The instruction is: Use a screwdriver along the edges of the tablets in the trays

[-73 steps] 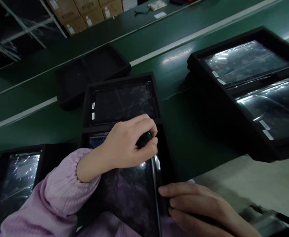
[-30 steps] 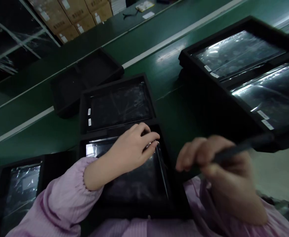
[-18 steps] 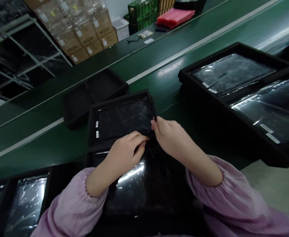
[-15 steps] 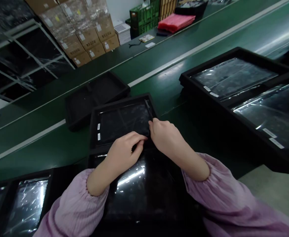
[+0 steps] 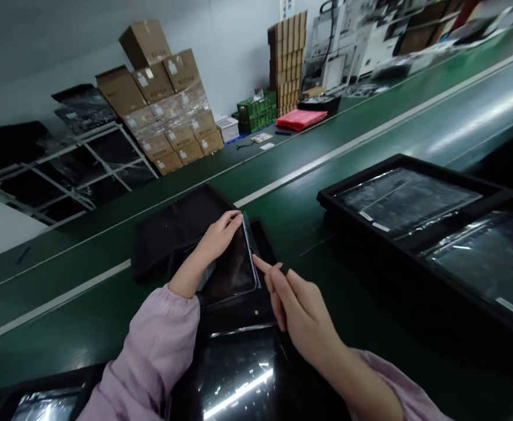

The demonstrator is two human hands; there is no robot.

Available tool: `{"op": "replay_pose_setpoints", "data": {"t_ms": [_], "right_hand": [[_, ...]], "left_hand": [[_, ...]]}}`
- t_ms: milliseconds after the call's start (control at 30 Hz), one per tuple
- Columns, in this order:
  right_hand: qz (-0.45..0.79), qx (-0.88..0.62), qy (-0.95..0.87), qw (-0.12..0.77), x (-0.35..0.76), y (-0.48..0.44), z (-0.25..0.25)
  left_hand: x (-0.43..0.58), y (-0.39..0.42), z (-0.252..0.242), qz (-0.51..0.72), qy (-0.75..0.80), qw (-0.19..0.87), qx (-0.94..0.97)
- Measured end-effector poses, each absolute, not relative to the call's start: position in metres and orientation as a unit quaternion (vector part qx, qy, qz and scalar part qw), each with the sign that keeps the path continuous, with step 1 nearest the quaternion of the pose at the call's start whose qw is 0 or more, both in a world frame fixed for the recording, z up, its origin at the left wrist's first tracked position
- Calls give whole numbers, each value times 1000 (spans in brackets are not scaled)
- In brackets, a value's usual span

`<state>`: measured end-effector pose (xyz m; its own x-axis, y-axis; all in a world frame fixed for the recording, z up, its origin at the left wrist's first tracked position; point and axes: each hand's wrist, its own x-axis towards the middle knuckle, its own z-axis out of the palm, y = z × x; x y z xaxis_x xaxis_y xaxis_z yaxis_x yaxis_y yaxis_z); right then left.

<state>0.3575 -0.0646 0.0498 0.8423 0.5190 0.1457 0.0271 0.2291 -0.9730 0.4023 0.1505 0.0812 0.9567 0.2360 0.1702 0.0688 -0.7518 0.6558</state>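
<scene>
Carton labels (image 5: 172,66) and tray labels (image 5: 365,216), all unreadable

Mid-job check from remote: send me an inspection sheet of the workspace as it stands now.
surface: green conveyor belt with a white stripe along it.
job's things: dark panel held up over a black foam tray.
clutter: film-wrapped panels in black trays to the right; glossy panel in a tray nearest the person.
grippers: left hand grips the panel's upper edge; right hand pinches a small black item.
cables: what looks like a thin black cord on the far belt.
surroundings: stacked cardboard boxes, green crates, red bag.
</scene>
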Motion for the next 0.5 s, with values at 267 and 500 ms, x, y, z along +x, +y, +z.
{"op": "replay_pose_setpoints", "data": {"t_ms": [267, 500], "right_hand": [[-103, -645, -439, 617, 341, -77, 43], [-196, -650, -533, 506, 334, -90, 48]], "left_hand": [[355, 119, 108, 173, 54, 401, 898], [337, 109, 120, 207, 47, 406, 889]]}}
